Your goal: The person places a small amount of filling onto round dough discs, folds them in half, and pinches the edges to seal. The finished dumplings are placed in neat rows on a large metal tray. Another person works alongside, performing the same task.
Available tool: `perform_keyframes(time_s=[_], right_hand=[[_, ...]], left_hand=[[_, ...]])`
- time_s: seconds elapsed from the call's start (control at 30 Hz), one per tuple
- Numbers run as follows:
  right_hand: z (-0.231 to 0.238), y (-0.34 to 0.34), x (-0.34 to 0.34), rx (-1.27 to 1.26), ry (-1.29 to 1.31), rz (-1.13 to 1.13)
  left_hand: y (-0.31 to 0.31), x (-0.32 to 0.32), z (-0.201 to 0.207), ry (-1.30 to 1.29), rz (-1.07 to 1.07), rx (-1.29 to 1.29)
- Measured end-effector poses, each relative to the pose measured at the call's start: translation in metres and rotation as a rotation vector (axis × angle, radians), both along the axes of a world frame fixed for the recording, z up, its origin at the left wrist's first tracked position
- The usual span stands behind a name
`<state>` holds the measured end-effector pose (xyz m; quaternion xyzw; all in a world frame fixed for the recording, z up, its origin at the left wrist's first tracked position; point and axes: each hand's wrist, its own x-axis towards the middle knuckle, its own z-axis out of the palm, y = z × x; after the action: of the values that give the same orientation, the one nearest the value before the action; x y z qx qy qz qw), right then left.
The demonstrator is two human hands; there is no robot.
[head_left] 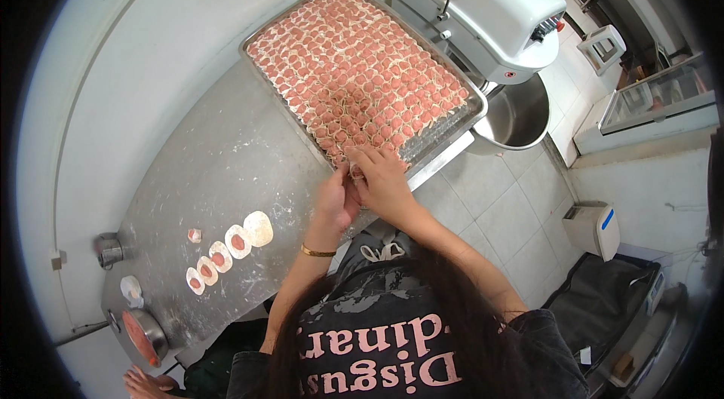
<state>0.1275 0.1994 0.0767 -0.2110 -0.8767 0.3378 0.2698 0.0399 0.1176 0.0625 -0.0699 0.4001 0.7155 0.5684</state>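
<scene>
My left hand (337, 199), below a gold bracelet, and my right hand (383, 182) meet at the near corner of a large metal tray (445, 130). Between their curled fingers is a small open-topped dumpling (357, 172) with pink filling, partly covered by the fingers. Rows of similar pink-filled dumplings (351, 59) fill most of the tray. To the left on the steel table (226, 150) lies a slanting row of round dough wrappers, several with a dab of pink filling (237, 242). A stack of plain wrappers (258, 228) ends the row, and one loose dumpling (194, 235) sits beside it.
A metal bowl of pink filling (143, 335) stands at the table's lower left, with another person's hand (143, 384) near it. A small metal container (109, 250) is by the wall. Beyond the tray is a white dough mixer (483, 7) with a steel bowl (520, 116).
</scene>
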Motion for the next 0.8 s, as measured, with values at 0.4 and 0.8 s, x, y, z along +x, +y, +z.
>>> perform_keyframes(time_s=[0.4, 0.8], right_hand=[[0.003, 0.048, 0.030, -0.214, -0.085, -0.091], [0.024, 0.050, 0.037, 0.032, -0.247, -0.070]], left_hand=[[0.038, 0.025, -0.025, -0.089, 0.010, 0.148], [0.059, 0.042, -0.024, -0.225, 0.086, 0.197]])
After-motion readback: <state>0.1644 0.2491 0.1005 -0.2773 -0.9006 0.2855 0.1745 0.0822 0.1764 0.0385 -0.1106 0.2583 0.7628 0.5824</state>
